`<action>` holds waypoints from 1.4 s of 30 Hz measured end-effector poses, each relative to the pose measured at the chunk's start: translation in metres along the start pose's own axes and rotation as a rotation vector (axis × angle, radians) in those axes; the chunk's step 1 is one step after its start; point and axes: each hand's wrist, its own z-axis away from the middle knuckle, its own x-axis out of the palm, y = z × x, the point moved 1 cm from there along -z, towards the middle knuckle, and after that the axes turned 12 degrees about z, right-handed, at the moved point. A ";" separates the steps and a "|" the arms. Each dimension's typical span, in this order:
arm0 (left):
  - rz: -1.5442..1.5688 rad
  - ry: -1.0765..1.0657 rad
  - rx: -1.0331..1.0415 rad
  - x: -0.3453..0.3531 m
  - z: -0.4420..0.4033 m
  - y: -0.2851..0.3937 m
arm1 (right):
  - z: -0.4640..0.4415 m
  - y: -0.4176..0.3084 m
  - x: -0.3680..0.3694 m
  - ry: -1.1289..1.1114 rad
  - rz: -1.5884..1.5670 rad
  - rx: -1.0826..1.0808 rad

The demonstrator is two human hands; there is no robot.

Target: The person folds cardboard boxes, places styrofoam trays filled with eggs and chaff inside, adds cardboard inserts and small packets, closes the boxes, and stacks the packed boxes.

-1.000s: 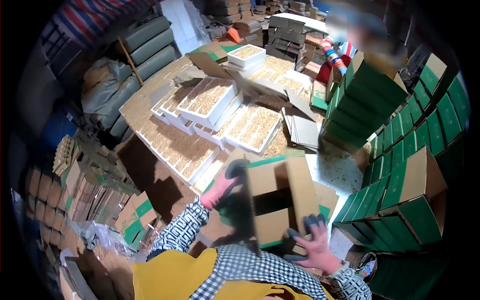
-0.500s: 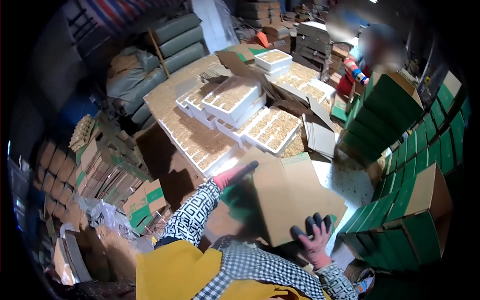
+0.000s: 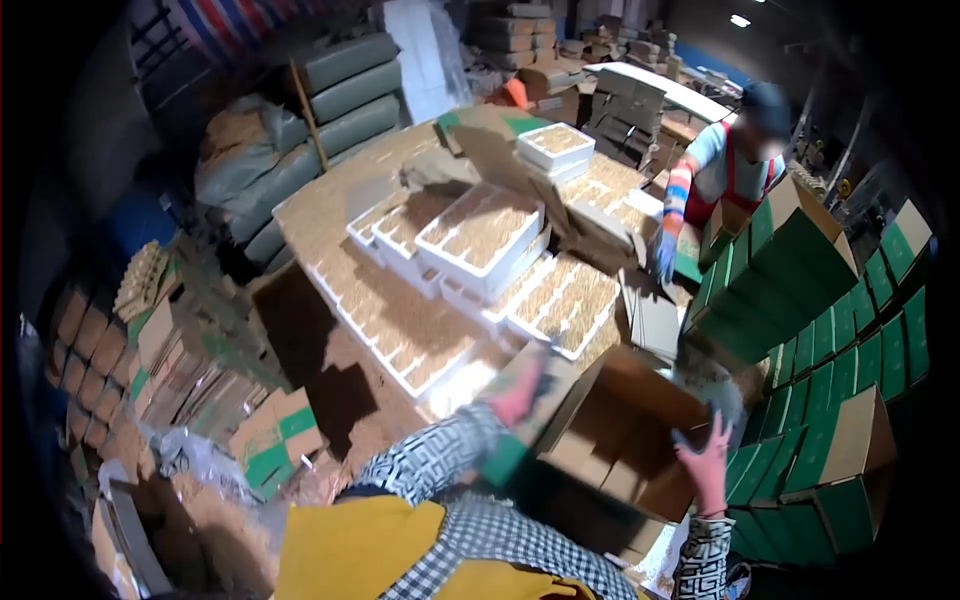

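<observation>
My two gloved hands stand on either side of an open cardboard box (image 3: 650,395), which sits right in front of me at the near end of the table (image 3: 330,225), its mouth tilted up so I see the brown inside; its near outer side is dark green. My left hand (image 3: 518,388) is blurred, just beside the box's left side, and I cannot tell whether it grips anything. My right hand (image 3: 708,462) is unclenched, fingers spread at the box's right wall, though I cannot tell how firmly they touch it. Just beyond the box are white trays (image 3: 567,303) filled with straw-coloured stuff, some stacked on others, with grey cardboard sheets (image 3: 655,322) lying to their right. Green boxes (image 3: 800,470) stand in rows along my right. Past them another person (image 3: 735,165) leans in, one sleeved arm reaching down toward the table. On my left are flattened cartons (image 3: 195,375) in a pile, and farther back plump grey sacks (image 3: 352,100) are stacked up.
</observation>
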 end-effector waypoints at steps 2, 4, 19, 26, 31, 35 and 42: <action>0.228 0.090 0.112 -0.069 -0.050 0.051 | -0.006 -0.016 0.010 -0.055 0.345 0.037; 0.351 0.125 0.238 -0.125 -0.103 0.109 | -0.006 -0.025 0.015 -0.029 0.564 0.066; 0.403 -0.362 0.074 0.007 0.047 0.080 | -0.006 0.033 0.034 0.241 -0.447 -0.069; -0.371 -0.398 0.450 0.060 0.015 0.009 | 0.011 0.003 -0.042 -0.151 -1.281 0.315; -0.468 -0.497 0.811 0.057 -0.009 -0.034 | 0.082 -0.025 -0.098 0.085 -1.473 0.413; -0.131 -0.445 0.737 0.063 0.005 -0.041 | 0.088 -0.047 -0.099 0.062 -1.095 0.331; -1.539 0.117 1.441 0.024 -0.044 0.116 | 0.030 -0.039 0.003 -0.149 -0.450 0.201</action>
